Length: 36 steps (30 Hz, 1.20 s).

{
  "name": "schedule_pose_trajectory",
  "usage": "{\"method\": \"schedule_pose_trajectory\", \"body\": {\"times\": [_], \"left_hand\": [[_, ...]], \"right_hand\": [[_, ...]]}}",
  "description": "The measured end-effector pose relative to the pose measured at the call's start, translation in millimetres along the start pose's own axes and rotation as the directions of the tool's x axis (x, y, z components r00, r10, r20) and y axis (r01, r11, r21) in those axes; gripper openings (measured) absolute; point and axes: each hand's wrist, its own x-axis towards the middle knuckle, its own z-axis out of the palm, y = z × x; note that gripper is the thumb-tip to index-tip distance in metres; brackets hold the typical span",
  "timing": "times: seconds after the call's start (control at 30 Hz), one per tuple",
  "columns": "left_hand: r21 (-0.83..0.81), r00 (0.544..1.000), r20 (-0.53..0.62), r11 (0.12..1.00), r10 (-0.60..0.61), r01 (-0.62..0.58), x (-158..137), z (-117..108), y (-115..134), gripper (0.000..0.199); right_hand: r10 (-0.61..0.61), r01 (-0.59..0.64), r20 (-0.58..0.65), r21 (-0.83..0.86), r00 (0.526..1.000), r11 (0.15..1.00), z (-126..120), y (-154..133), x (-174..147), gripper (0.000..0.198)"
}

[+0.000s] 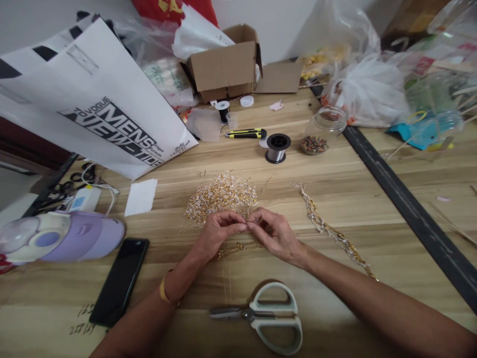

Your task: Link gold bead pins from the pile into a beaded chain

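Observation:
My left hand (223,228) and my right hand (274,233) meet at the fingertips over the wooden table, both pinched. What lies between the fingertips is too small to make out. Just beyond them spreads a pile of small gold and clear beads or links (219,196). Under the hands a thin gold chain (240,247) lies on the table. Right of my right hand rests a bundle of gold and silver strands (328,226), tied at its far end. Nearer to me are scissors (268,315) with pale handles, blades pointing left.
At the back stand a wire spool (277,148), a yellow-black utility knife (246,134), a jar of beads (320,132) and a cardboard box (225,67). On the left are a phone (119,281), a purple bottle (85,236) and a large white bag (100,99). A black strip (402,214) crosses the right side.

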Motion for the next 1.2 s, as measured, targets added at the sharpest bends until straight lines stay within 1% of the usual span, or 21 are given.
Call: {"method": "schedule_pose_trajectory", "body": {"times": [0.1, 0.2, 0.4, 0.47, 0.53, 0.67, 0.8, 0.87, 1.0, 1.2], "left_hand": [[0.024, 1.0, 0.01, 1.0, -0.002, 0.001, -0.5, -0.9, 0.1, 0.014], [0.053, 0.999, 0.025, 0.998, 0.023, -0.024, -1.3, -2.0, 0.6, 0.012], [0.073, 0.985, 0.044, 0.983, 0.166, -0.169, -1.6, -2.2, 2.2, 0.011], [0.068, 0.982, 0.042, 0.98, 0.186, -0.188, -1.2, -1.9, 1.4, 0.011], [0.059, 0.984, 0.024, 0.982, 0.179, -0.18, -1.0, -1.7, 0.2, 0.011], [0.043, 0.992, -0.017, 0.991, 0.127, -0.126, -1.3, -1.1, -1.6, 0.01], [-0.027, 0.997, -0.048, 0.998, 0.054, -0.056, -1.2, -0.4, -2.6, 0.011], [-0.064, 0.998, -0.049, 0.997, 0.035, -0.038, -0.8, -0.5, -3.5, 0.011], [-0.078, 0.998, -0.029, 0.996, 0.05, -0.052, -0.1, -1.0, -4.8, 0.009], [-0.026, 0.996, -0.065, 0.998, 0.064, -0.065, -1.5, 0.1, -3.5, 0.008]], "right_hand": [[-0.004, 0.004, 0.002, 0.011, 1.0, 1.0, -0.6, -0.9, 0.1, 0.011], [-0.001, 0.001, -0.004, 0.018, 1.0, 1.0, -0.6, -1.4, -0.1, 0.012], [0.023, -0.022, -0.002, 0.04, 1.0, 0.999, 0.1, -0.9, -0.1, 0.012], [0.021, -0.021, -0.001, 0.039, 1.0, 0.999, 0.0, -0.8, -0.1, 0.012], [0.014, -0.014, 0.002, 0.031, 1.0, 0.999, -0.3, -0.6, -0.1, 0.011], [-0.009, 0.009, 0.007, 0.0, 1.0, 1.0, -0.6, -0.2, -0.3, 0.01], [-0.016, 0.016, 0.01, -0.015, 1.0, 1.0, -0.4, -0.4, -0.6, 0.01], [-0.009, 0.009, 0.012, -0.017, 1.0, 1.0, -0.4, -0.4, -0.9, 0.011], [-0.006, 0.006, 0.006, -0.021, 1.0, 1.0, -0.7, 0.0, -1.1, 0.012], [-0.007, 0.007, -0.01, -0.037, 1.0, 0.999, -0.6, 0.6, -0.5, 0.011]]}}
